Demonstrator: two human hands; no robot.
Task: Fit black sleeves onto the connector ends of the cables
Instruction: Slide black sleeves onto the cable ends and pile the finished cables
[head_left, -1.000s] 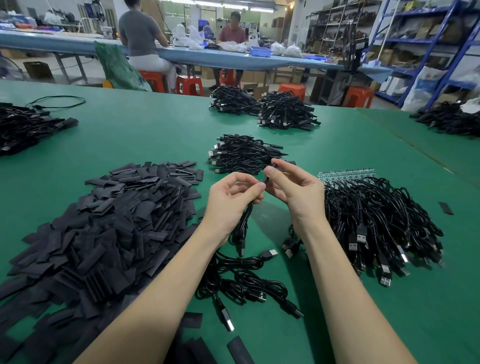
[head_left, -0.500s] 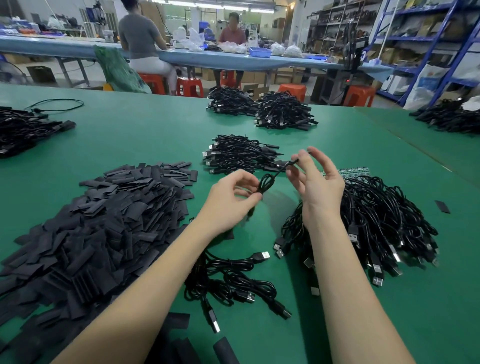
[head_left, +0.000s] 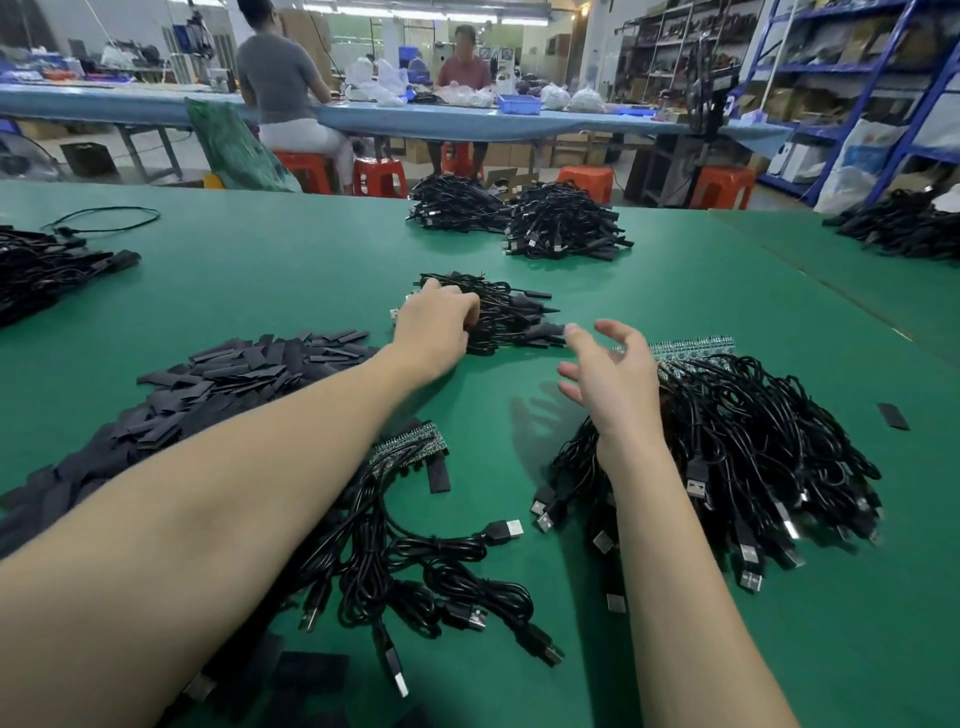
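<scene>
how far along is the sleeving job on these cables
Done: a small pile of black sleeved cables, where the left hand rests with curled fingers. In hand: nothing clear; the right hand hovers open. Left: a large tangled heap of black USB cables, a smaller bunch, and a big heap of flat black sleeves.
</scene>
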